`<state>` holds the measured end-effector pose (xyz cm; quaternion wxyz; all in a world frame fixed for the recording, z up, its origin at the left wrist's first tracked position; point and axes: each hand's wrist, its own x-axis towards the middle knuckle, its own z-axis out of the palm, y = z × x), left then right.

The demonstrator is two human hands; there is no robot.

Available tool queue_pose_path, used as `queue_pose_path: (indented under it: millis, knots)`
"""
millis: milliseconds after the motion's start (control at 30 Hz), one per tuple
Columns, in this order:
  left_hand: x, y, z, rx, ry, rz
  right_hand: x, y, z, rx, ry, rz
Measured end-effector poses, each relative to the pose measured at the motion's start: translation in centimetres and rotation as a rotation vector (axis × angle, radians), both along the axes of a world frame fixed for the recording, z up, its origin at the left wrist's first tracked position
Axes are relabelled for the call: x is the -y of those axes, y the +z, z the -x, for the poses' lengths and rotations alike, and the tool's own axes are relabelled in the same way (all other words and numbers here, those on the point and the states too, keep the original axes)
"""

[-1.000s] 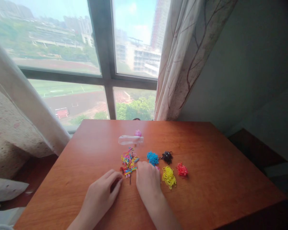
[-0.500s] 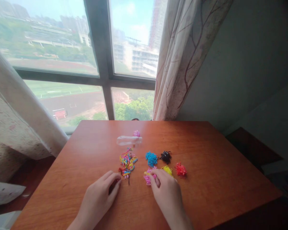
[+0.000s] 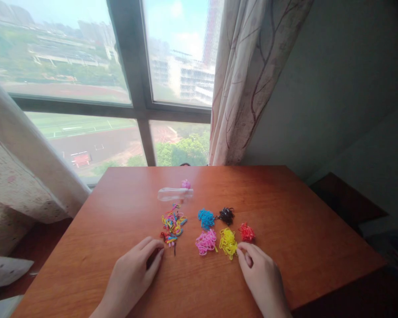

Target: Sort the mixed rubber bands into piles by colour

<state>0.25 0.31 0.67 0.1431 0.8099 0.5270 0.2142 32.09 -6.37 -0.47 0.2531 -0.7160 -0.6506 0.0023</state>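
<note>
My left hand (image 3: 137, 265) rests on the table, thumb and fingertips pinched together beside a mixed pile of coloured rubber bands (image 3: 173, 223). Whatever those fingertips hold is hidden. My right hand (image 3: 260, 269) is also closed in a pinch, its fingertips at the right edge of a pile of yellow rubber bands (image 3: 228, 240). I cannot make out what is between them. Left of the yellow pile lies a pile of pink rubber bands (image 3: 205, 242), with a bit of yellow at its right edge. Behind are blue rubber bands (image 3: 206, 219) and black rubber bands (image 3: 226, 215); red rubber bands (image 3: 247, 232) lie to the right.
Farther back on the wooden table (image 3: 119, 212) lies a clear plastic piece (image 3: 174, 194), perhaps a bag, with a small pink-purple item (image 3: 186, 183) behind it. A window and curtains (image 3: 232, 88) stand beyond the table's far edge.
My right hand has moved right, from over the pink pile to the yellow pile's right edge, uncovering both piles. My left hand stays beside the mixed pile. The view has shifted slightly.
</note>
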Motion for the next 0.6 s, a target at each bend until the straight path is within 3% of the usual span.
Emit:
queue_pose_path:
  millis: [367, 600]
  knots:
    - [-0.1, 0.1, -0.1, 0.002, 0.008, 0.014, -0.1, 0.7, 1.1, -0.057, 0.009, -0.072]
    - [0.0, -0.2, -0.1, 0.001, 0.005, 0.003, -0.4, 0.7, 6.7, -0.185, 0.203, -0.096]
